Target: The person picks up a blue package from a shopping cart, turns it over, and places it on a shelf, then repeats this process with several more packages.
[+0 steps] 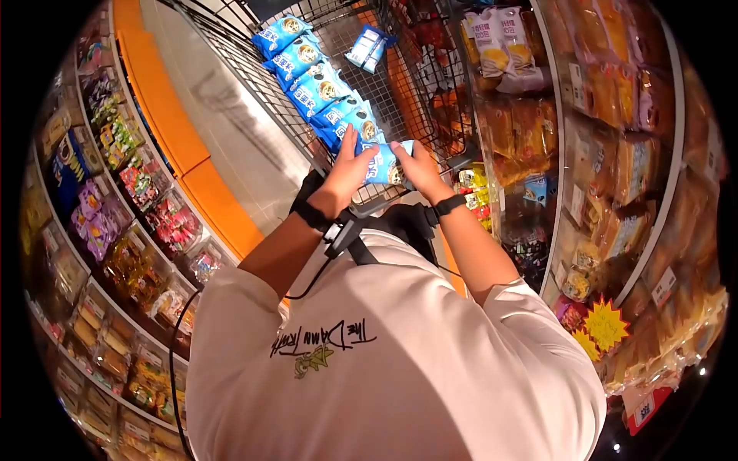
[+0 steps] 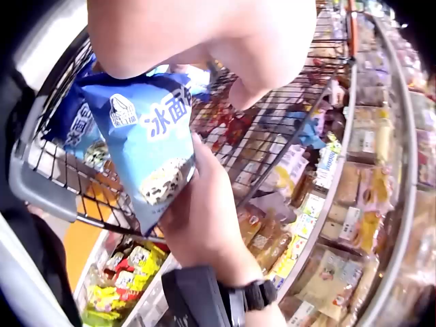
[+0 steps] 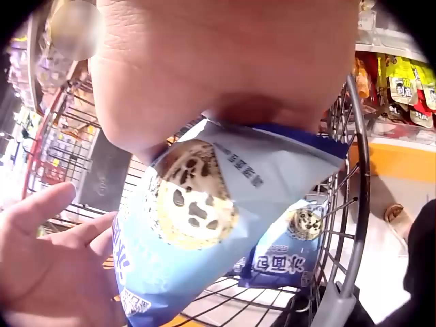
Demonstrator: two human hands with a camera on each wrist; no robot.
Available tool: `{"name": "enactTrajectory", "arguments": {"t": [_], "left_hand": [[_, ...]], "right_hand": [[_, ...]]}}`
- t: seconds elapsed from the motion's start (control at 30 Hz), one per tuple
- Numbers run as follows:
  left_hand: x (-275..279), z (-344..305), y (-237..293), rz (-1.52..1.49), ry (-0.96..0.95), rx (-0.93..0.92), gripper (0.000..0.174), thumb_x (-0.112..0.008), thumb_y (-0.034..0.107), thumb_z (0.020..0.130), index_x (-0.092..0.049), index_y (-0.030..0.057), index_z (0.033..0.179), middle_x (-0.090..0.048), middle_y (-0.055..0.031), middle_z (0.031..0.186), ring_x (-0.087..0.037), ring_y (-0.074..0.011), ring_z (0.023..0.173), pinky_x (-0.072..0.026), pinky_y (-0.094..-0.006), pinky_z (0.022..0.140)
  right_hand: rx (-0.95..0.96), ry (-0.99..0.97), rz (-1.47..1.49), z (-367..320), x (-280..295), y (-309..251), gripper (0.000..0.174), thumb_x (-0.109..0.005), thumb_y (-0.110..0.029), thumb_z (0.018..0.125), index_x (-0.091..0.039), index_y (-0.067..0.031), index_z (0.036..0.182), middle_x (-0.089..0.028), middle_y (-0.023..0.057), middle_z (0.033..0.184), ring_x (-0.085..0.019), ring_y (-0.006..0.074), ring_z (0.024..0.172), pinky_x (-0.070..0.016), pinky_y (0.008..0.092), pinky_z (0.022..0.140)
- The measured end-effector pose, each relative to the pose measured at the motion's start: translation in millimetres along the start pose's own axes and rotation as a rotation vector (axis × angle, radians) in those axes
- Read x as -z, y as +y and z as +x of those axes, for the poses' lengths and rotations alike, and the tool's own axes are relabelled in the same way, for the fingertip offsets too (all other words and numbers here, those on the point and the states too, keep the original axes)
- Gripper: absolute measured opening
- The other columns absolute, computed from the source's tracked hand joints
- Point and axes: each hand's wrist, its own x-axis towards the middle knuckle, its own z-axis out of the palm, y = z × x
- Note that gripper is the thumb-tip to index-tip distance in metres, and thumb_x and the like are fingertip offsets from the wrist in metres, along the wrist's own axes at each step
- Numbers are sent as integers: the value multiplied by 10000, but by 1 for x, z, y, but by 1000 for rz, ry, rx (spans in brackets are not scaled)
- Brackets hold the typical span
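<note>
A blue snack packet [image 1: 382, 166] [image 2: 146, 136] [image 3: 197, 218] is held over the cart's near end. My right hand [image 1: 421, 170] [image 2: 204, 218] [image 3: 225, 68] grips one edge of it, its fingers partly hidden. At the packet's other side is my left hand [image 1: 350, 175] [image 2: 204, 34] [image 3: 58, 266], fingers extended and the thumb spread; the fingers meet the packet's edge in the right wrist view. Several similar blue packets [image 1: 317, 86] [image 3: 289, 245] lie in a row along the cart's left side, and another packet [image 1: 370, 49] lies apart, farther in.
The wire shopping cart [image 1: 231, 48] [image 2: 42, 184] [image 3: 357, 225] stands in front of the body. Shelves of packaged bread [image 1: 626, 177] [image 2: 334, 279] run along the right, and shelves of bagged snacks [image 1: 127, 269] along the left. An orange ledge [image 1: 173, 131] borders the left shelves.
</note>
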Motion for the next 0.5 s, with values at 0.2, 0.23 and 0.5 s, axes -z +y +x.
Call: {"name": "enactTrajectory", "arguments": {"t": [0.2, 0.23, 0.5], "left_hand": [[-31, -71, 1, 168, 26, -576, 618, -679, 59, 906, -375, -38, 1436, -482, -180, 1405, -482, -213, 1280, -416, -329, 1058], [-46, -93, 1, 81, 56, -606, 594, -681, 53, 906, -389, -56, 1412, -500, -197, 1379, -515, -213, 1242, -437, -320, 1037], [-153, -236, -49, -547, 120, -806, 268, -627, 103, 957, -535, 0, 1187, -630, -90, 1080, -630, -145, 976, -530, -286, 866]], "right_hand": [[318, -11, 495, -70, 43, -16, 337, -565, -335, 1011, -584, 1, 1014, -640, 43, 904, -566, 90, 817, -481, 273, 738], [355, -68, 590, -89, 54, -20, 336, -560, -334, 1015, -591, -1, 1047, -639, 26, 940, -568, 87, 837, -481, 264, 756], [736, -625, 370, -252, 170, -5, 567, -746, -266, 886, -509, -2, 1328, -618, 46, 1159, -561, 111, 1047, -474, 282, 902]]}}
